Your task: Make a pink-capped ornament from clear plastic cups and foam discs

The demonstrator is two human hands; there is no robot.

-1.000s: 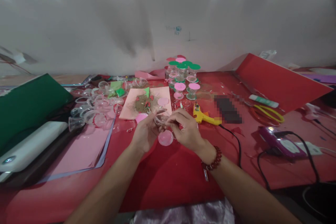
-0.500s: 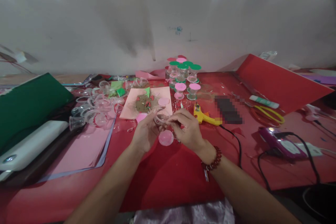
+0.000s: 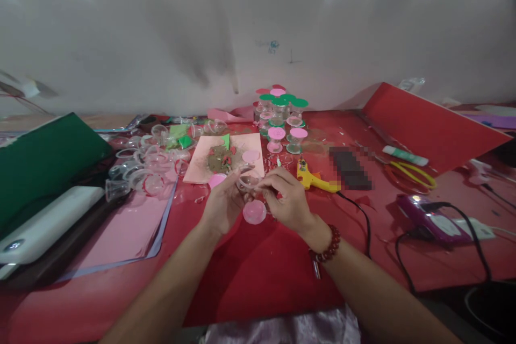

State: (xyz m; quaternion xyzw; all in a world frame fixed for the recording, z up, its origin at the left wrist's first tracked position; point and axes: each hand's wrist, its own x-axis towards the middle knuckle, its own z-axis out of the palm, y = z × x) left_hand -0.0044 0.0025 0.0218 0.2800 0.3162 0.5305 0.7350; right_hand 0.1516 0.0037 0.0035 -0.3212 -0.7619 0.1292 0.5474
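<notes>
My left hand (image 3: 223, 200) is closed around a clear plastic cup (image 3: 249, 181), its round rim turned up toward me. From the other side, the bent fingers of my right hand (image 3: 284, 192) pinch at the cup's rim; anything small between them is hidden. Just below the cup, between my hands, is a round pink disc (image 3: 255, 212); I cannot tell whether it is joined to the cup. Beyond my hands lies a pale pink board (image 3: 193, 166) with a brown smeared patch, a pink paper circle (image 3: 250, 156) and green scraps.
Hourglass-shaped cup pairs with pink and green discs (image 3: 299, 133) stand at the back. Clear cups (image 3: 151, 158) pile up on the left, beside pink sheets (image 3: 121, 231). A yellow glue gun (image 3: 316, 181), a blurred dark rectangle, scissors (image 3: 415, 174) and a purple device (image 3: 433, 220) with cords lie right.
Almost nothing differs. Both hands keep their hold on the clear cup, and the view has shifted very slightly.
</notes>
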